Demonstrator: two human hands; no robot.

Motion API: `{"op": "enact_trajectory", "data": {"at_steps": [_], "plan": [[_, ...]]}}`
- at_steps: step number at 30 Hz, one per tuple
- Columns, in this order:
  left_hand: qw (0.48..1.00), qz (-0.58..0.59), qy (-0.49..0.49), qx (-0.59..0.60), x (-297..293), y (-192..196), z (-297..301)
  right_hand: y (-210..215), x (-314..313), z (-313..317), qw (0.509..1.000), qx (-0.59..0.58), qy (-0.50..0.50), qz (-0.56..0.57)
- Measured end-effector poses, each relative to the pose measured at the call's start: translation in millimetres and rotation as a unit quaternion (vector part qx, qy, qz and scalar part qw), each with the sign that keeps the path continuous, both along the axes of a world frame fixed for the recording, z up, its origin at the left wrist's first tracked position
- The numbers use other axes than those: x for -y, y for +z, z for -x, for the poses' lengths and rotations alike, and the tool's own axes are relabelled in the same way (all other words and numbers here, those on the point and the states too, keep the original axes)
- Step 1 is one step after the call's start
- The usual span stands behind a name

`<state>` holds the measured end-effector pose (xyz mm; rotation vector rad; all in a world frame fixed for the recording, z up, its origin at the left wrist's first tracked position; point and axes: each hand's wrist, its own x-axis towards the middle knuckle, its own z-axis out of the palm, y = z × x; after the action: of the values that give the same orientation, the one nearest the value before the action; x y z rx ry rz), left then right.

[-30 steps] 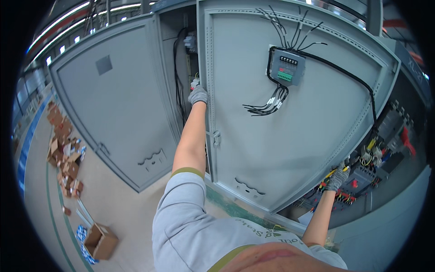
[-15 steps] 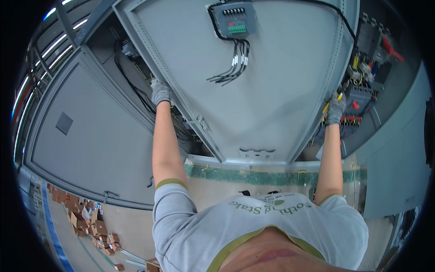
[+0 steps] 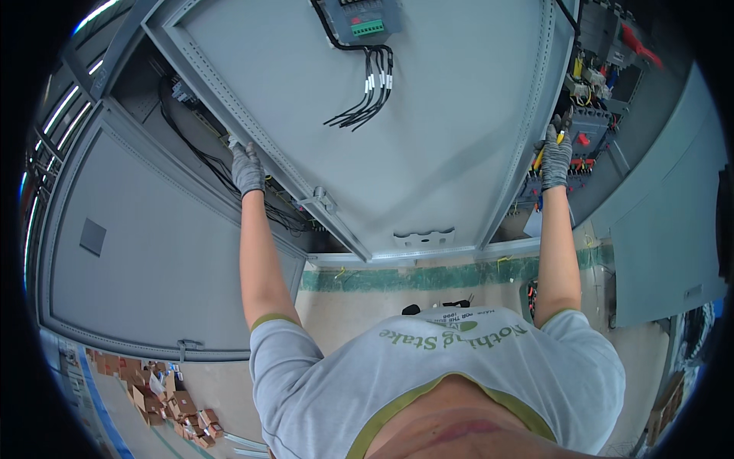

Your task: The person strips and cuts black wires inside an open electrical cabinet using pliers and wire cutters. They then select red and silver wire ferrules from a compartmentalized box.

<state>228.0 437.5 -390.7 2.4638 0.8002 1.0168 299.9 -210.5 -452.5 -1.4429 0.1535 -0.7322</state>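
Observation:
In front of me stands a grey cabinet door [image 3: 428, 168], its inner side toward me. My left hand [image 3: 248, 170], in a grey knit glove, is closed at the door's left edge; its fingertips are partly hidden. At the opposite edge my gloved right hand [image 3: 556, 162] is closed around yellow-handled pliers [image 3: 560, 138], jaws pointing up, and rests against the frame. On the door is a grey module [image 3: 367, 21] with a green terminal block [image 3: 368, 28]. Black wires [image 3: 375, 92] with white sleeves hang loose below it.
A second grey door [image 3: 153, 237] stands at the left, near black cables [image 3: 200, 153]. Breakers [image 3: 589, 130] and a red handle [image 3: 641, 46] sit inside the right compartment. Cardboard boxes [image 3: 180, 402] lie on the floor at lower left; a green stripe [image 3: 428, 277] crosses the floor.
The view has shifted, so the door, module and both hands appear farther left in the picture. Both hands remain at the door's edges, with the pliers still in the right one.

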Motion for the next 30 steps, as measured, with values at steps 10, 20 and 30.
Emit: {"op": "enact_trajectory", "data": {"at_steps": [10, 20, 30], "plan": [[0.975, -0.021, -0.148, 0.166, 2, -50, 78, -88, -58, 107, 0.962, -0.127, 0.15, 0.19], [0.869, -0.003, -0.217, -0.445, 58, -301, 199, -190, -78, 251, 0.801, -0.453, 0.387, 0.051], [0.915, 0.095, -0.091, -0.381, 72, -293, 210, -187, -28, 277, 0.77, -0.449, 0.453, -0.005]]}}
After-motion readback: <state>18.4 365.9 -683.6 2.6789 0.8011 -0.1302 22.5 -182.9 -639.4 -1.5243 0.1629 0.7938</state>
